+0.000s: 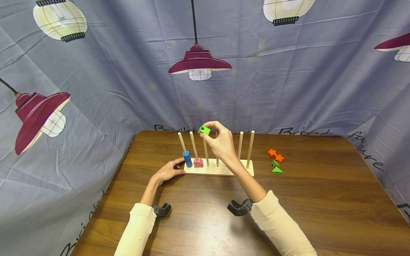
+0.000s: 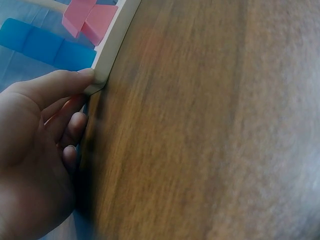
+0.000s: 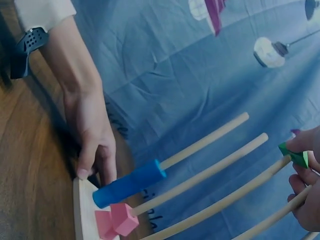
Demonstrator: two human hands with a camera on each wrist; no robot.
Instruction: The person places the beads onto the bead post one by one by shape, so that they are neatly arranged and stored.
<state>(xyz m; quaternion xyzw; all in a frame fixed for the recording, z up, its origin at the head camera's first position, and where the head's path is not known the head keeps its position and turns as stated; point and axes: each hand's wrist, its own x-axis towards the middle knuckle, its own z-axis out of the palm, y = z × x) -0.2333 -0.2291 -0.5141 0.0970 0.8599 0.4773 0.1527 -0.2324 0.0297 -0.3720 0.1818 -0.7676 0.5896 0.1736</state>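
My right hand (image 1: 221, 143) pinches a green triangular block (image 1: 204, 130) with a hole through it. The block is at the tip of the third peg from the left (image 3: 220, 202); whether the tip has entered the hole I cannot tell. My left hand (image 1: 168, 171) grips the left end of the wooden peg board (image 1: 208, 171), thumb on its near corner. Blue cylinders (image 3: 131, 184) are stacked on the leftmost peg. Pink blocks (image 1: 198, 163) sit at the foot of the second peg. Further pegs stand to the right, partly behind my right hand and forearm.
Two orange star blocks (image 1: 276, 155) and two green triangular blocks (image 1: 277, 168) lie on the brown wooden table (image 1: 320, 199), right of the board. A grey curtain (image 1: 224, 96) printed with lamps hangs behind and beside the table.
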